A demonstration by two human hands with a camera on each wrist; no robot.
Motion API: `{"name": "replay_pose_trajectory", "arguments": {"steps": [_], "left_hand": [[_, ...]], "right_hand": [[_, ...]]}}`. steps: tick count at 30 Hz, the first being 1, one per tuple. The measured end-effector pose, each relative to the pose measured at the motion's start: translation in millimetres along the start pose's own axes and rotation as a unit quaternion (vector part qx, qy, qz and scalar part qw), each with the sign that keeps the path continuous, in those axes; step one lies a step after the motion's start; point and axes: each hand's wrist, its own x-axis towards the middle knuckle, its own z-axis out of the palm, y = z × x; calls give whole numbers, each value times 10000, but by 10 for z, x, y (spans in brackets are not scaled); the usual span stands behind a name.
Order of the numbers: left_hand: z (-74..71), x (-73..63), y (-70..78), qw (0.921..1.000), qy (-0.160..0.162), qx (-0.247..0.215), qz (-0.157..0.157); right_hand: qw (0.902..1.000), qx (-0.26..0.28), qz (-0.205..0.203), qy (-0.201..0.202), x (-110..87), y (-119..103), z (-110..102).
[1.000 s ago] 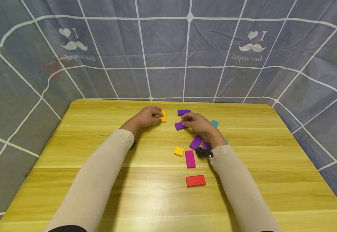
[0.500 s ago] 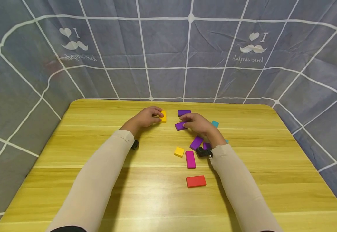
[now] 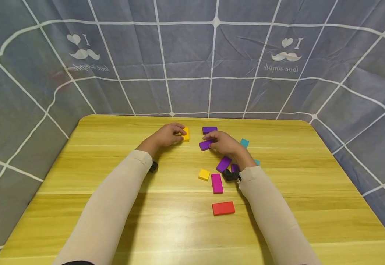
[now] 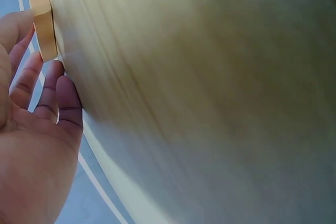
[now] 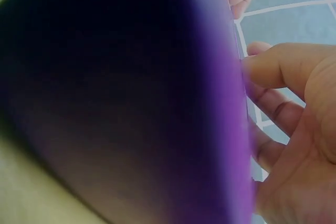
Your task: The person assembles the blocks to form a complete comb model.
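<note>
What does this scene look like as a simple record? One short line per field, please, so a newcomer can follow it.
surface: wooden table
left hand: pinches a yellow block
right hand: holds a purple block
beyond right hand: a second purple block
beside right wrist: a third purple block and a fourth, partly hidden; two teal blocks, one farther than the other
nearer the person: small yellow block, magenta block, red block
backdrop: grey cloth with white lines
</note>
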Motion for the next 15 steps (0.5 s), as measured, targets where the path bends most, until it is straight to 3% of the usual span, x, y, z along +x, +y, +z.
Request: {"name": "replay_pose_trajectory", "arguments": {"steps": [8,15], "left_hand": [[17,6,4,10000,25,22,35],[18,-12,33,9999,28,-101,-137]], "right_hand": [[9997,-235,-32,-15,5,23,-2],[9999,-80,11,-75,3,14,1]]}}
